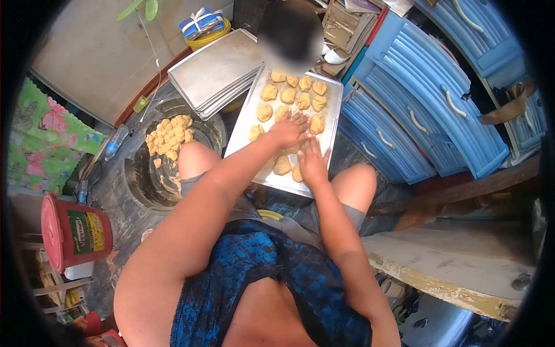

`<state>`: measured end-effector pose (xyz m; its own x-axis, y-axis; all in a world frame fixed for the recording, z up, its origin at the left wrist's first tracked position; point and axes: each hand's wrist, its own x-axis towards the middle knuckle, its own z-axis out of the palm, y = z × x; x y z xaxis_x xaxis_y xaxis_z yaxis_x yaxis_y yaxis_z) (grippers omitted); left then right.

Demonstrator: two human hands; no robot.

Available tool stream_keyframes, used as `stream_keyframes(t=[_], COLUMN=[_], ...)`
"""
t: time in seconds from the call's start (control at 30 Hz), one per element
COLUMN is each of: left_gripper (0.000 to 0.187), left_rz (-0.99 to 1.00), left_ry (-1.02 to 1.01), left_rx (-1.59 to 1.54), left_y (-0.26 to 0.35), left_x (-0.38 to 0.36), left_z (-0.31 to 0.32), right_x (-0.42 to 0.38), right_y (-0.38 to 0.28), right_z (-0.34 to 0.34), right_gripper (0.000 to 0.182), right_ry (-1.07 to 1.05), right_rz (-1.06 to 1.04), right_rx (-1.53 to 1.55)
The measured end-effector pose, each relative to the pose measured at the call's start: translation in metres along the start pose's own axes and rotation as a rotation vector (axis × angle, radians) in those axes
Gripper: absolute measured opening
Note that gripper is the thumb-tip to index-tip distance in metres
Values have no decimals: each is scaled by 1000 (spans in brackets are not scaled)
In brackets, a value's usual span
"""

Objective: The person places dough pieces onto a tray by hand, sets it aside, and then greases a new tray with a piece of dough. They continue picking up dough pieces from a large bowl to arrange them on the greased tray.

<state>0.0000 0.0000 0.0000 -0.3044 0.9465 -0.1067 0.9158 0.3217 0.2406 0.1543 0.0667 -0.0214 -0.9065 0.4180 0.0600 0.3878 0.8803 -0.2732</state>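
Observation:
A metal baking tray (240, 141) rests in front of me between my knees, with rows of yellowish dough pieces (269, 92) on it. My left hand (289, 130) lies over the middle of the tray, palm down and fingers stretched out across the dough. Just below it, on the near right side, my right hand (314, 161) is also flat, its fingers extended towards the left fingertips. The dough directly beneath both palms is hidden. Close to the tray's near edge sits another dough lump (282, 165), beside my right hand.
Left of my knee, a wide dark basin (137, 184) holds a heap of cut dough (170, 134). Stacked metal trays (217, 66) lie beyond it. A red lidded bucket (75, 231) stands at left, blue drawers (413, 92) at right. A blurred dark round shape (290, 34) is behind the tray.

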Motion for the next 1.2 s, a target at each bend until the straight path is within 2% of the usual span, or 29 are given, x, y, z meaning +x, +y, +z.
stream_keyframes(t=[0.1,0.3,0.4,0.5,0.53,0.8,1.0,1.03,1.2], left_gripper=[60,60,61,61,60,60,64,63,61], left_rz=[12,29,-16,-82,-126,-99,-97,-154,-354], left_ry=[16,247,305,297,234,316,359,390,435], left_rx=[106,136,135,91,113,97,68,58,4], left_y=[-10,-11,2,17,19,11,22,25,19], left_x=[-14,-30,-52,-79,-84,-88,-111,-119,-149], left_z=[5,13,12,21,24,39,35,34,36], right_x=[-5,-9,-13,-17,-18,-25,-31,-34,-37], right_y=[-5,4,4,4,3,3,-3,-5,-20], right_z=[4,-3,-9,-7,-5,5,-1,-1,-8], right_gripper=[58,58,58,59,61,69,68,67,65], right_ry=[-95,-63,67,23,-46,-122,43,101,80], right_rz=[-6,-40,-71,-97,-78,-16,-128,-175,-231], right_rx=[33,125,154,48,9,-10,5,-17,-41])
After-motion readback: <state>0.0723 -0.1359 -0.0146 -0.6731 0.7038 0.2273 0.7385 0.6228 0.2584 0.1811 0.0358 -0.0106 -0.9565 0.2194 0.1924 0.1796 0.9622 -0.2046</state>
